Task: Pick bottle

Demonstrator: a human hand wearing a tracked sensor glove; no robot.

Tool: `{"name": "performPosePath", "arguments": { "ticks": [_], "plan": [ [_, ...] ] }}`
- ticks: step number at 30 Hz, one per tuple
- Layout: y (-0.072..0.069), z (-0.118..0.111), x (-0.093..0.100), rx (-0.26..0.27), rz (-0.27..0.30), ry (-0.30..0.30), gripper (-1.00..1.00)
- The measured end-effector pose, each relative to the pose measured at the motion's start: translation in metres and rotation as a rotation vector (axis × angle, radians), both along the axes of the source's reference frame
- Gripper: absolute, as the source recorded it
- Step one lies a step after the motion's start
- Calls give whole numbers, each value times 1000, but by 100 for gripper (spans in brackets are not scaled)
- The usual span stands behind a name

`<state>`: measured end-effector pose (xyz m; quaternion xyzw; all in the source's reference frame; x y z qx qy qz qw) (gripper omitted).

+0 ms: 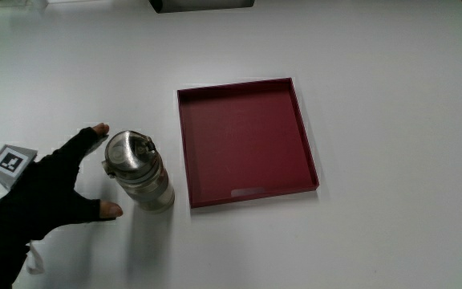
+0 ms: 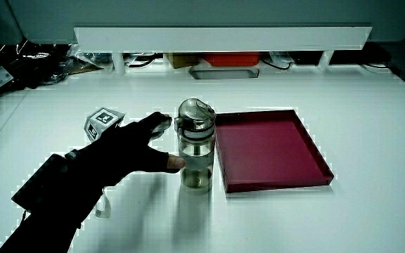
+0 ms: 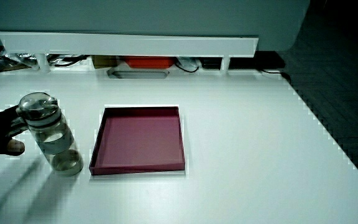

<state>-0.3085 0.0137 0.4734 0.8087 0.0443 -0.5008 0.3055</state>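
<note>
Main view first: the bottle [image 1: 140, 172] is standing upright on the white table [image 1: 375, 96], a clear-bodied flask with a grey metal lid, and it is sitting just beside the dark red tray [image 1: 247, 140], a thin strip of bare table showing between the two. The hand [image 1: 50, 189] is reaching in beside the bottle, on the side away from the tray, with its fingers spread wide: the thumb tip and a fingertip are flanking the flask, one nearer to the person than the bottle and one farther, but the palm is staying clear and nothing is being gripped. In a side view the hand [image 2: 129, 151] is showing the same open span, the thumb tip coming right up to the glass of the bottle [image 2: 195, 151], though actual contact is too close to call. On the back of the glove the small patterned cube [image 2: 104, 121] is sticking up. In both side views the tray [image 3: 140, 140] is lying flat and holding nothing.
</note>
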Motion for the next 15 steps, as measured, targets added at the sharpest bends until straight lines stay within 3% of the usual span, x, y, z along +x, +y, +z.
{"name": "performPosePath", "arguments": {
  "ticks": [7, 15],
  "plan": [
    [7, 22, 11, 1, -22, 56, 0],
    [13, 39, 21, 15, -44, 55, 0]
  ]
}}
